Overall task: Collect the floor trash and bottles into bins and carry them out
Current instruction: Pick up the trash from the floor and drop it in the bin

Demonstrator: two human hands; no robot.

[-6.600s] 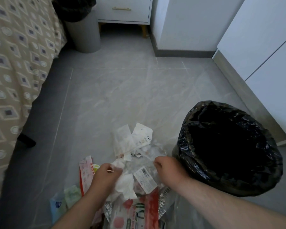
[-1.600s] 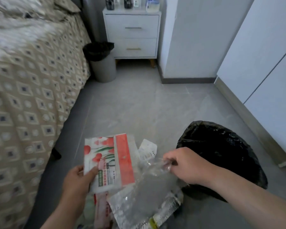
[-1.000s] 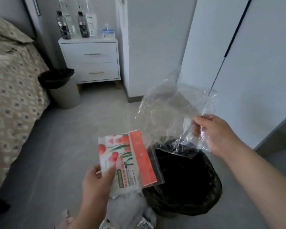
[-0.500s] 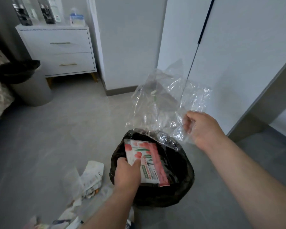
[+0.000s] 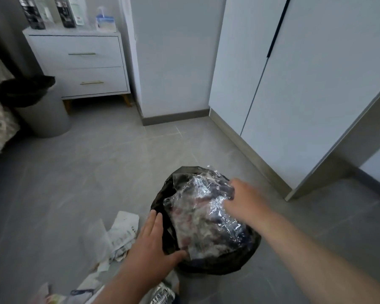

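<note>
Stuffing step: right hand (image 5: 239, 200) pressing crinkly clear plastic wrap (image 5: 204, 211) into the black-lined bin (image 5: 206, 265), left hand (image 5: 154, 244) flat, grip released, so probably grab white paper scraps (image 5: 123, 233) left of it next.

Black bin liner (image 5: 208, 263), clear crinkly plastic (image 5: 203, 208) w/ red-white print under, grey floor (image 5: 97, 176), white nightstand (image 5: 79, 64).

Clear plastic sheet (image 5: 203, 212) veils the lined bin (image 5: 206, 265) contents; red-and-white shapes beneath are indistinct. Nightstand bottles (image 5: 51, 12) are cropped at the top edge. Floor litter (image 5: 119, 233) print is illegible.
</note>
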